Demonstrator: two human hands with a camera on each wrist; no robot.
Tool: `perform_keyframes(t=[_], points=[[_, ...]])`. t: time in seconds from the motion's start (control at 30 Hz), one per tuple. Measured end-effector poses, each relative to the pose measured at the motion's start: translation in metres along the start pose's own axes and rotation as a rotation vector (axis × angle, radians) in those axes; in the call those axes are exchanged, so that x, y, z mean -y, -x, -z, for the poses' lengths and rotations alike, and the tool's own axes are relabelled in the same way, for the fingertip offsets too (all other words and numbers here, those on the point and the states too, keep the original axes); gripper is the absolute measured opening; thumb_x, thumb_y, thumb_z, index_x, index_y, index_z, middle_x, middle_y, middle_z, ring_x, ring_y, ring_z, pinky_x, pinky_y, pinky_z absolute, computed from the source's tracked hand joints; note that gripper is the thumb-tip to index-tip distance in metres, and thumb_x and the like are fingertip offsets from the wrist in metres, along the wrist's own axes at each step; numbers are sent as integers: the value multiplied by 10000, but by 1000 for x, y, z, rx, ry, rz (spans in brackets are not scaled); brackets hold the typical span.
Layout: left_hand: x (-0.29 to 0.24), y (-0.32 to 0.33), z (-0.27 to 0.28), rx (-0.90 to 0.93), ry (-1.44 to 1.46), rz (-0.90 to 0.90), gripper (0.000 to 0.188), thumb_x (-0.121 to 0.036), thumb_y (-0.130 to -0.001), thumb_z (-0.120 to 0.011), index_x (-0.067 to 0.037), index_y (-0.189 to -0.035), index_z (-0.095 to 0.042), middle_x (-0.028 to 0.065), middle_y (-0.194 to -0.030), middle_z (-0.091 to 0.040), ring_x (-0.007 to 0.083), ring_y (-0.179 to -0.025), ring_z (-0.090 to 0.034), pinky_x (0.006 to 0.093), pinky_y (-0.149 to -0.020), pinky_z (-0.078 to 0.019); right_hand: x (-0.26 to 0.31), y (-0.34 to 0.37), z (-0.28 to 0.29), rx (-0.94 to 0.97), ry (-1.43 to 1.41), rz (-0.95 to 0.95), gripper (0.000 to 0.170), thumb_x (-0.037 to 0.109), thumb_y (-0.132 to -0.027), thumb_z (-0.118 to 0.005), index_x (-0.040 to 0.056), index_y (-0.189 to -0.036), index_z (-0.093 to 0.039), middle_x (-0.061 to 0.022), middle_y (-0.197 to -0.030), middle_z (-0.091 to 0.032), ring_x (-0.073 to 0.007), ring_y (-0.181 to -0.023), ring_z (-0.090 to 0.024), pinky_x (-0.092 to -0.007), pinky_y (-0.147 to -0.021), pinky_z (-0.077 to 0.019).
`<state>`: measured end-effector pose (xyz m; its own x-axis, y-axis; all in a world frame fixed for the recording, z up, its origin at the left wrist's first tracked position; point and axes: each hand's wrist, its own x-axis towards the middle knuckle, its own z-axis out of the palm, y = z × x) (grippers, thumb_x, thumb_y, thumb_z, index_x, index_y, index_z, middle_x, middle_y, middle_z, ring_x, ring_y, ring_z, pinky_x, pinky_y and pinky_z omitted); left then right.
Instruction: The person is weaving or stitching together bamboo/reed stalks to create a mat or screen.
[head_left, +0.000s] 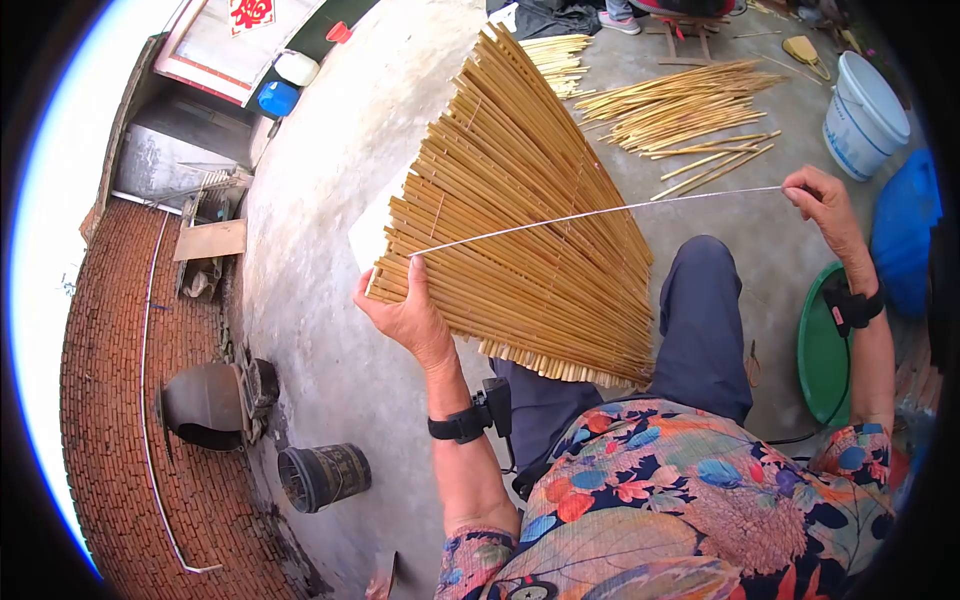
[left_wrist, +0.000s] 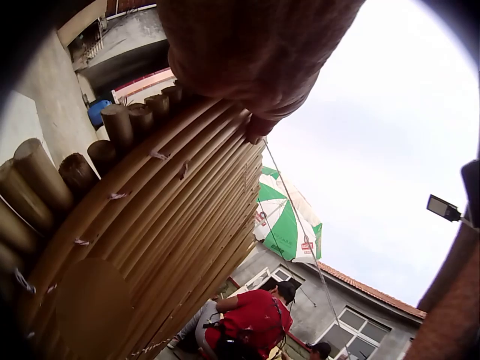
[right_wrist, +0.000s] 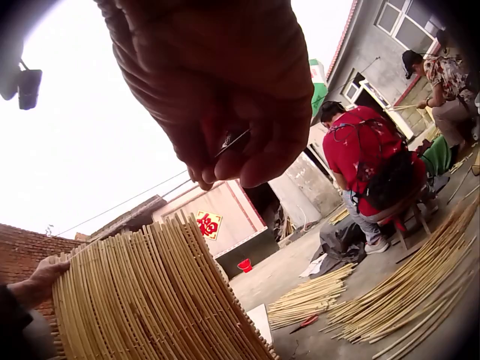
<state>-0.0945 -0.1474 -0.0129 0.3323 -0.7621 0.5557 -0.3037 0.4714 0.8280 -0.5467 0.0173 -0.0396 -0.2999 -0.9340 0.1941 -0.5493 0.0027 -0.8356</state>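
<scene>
A mat of thin yellow-brown stalks point(head_left: 520, 220), tied together with rows of thread, stands fanned out over the person's lap. My left hand point(head_left: 412, 318) grips its left edge, thumb on the front face and fingers behind it. From beside that thumb a white string point(head_left: 600, 212) runs taut across the mat to my right hand point(head_left: 830, 208). The right hand is raised off to the right, pinching the string's end with curled fingers. In the right wrist view a thin, straight, shiny sliver point(right_wrist: 234, 142) shows between those fingers.
Loose stalks point(head_left: 690, 105) lie on the concrete floor ahead. At right stand a white bucket point(head_left: 865, 115), a blue container point(head_left: 905, 235) and a green basin point(head_left: 825, 345). A black bucket point(head_left: 325, 477) is at left. A person in red point(right_wrist: 371, 161) sits nearby.
</scene>
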Motion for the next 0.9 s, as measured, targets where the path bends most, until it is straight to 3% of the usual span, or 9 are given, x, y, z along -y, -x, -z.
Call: perform_keyframes(t=[0.23,0.37,0.5,0.6,0.67,0.7,0.77,0.9], points=[[-6,2,6,36,-38,57,492,-105,-780,-746,-25,-1145,-426,100,-1035,-545,170,-955,-556,293,-824,-475,-9,-10,33,-110,-235,-46,108,166,-898,-594,61,-925,-593,56,-620,-466,-19,-527,-444,-164,-448,-349],[-11,2,11,96,-120,25,535,-118,-770,-749,-29,-1184,-423,104,-1054,-540,173,-970,-551,298,-831,-472,-8,-22,48,-218,-526,2,159,197,-915,-587,69,-1009,-580,14,-776,-557,-32,-530,-506,-163,-423,-400],[-20,5,15,163,-93,9,572,-117,-786,-744,-6,-1231,-401,84,-1082,-517,152,-984,-526,270,-858,-448,-5,-38,67,-241,-606,90,200,188,-919,-580,52,-1065,-571,-28,-881,-607,-52,-576,-557,-167,-455,-454],[-20,5,15,155,7,36,582,-107,-784,-743,-6,-1244,-402,80,-1087,-518,151,-992,-524,268,-864,-444,5,-46,74,-303,-663,145,214,161,-925,-566,35,-1098,-567,-80,-1005,-636,-89,-675,-616,-181,-520,-499],[-20,6,16,130,-91,-3,561,-115,-757,-757,-12,-1198,-425,110,-1065,-546,162,-949,-557,284,-816,-472,16,-47,72,-249,-782,246,227,137,-924,-561,21,-1119,-560,-127,-1124,-617,-153,-862,-651,-220,-665,-545],[-19,6,17,130,-90,-3,561,-115,-757,-757,-12,-1198,-425,110,-1065,-546,162,-949,-557,284,-816,-472,21,-48,71,-249,-781,247,227,137,-924,-561,21,-1119,-560,-127,-1124,-617,-153,-862,-651,-220,-665,-545],[-18,6,18,126,-19,68,530,-115,-758,-761,0,-1159,-435,104,-1031,-560,148,-917,-565,272,-791,-477,30,-51,69,-305,-906,322,276,123,-922,-557,-7,-1165,-537,-178,-1192,-580,-219,-1022,-623,-281,-839,-539],[-17,5,17,111,-30,52,507,-119,-763,-760,5,-1133,-437,100,-1007,-568,146,-898,-571,269,-780,-481,34,-64,76,-457,-963,275,316,105,-921,-551,-38,-1199,-507,-207,-1216,-557,-247,-1124,-568,-334,-969,-482]])
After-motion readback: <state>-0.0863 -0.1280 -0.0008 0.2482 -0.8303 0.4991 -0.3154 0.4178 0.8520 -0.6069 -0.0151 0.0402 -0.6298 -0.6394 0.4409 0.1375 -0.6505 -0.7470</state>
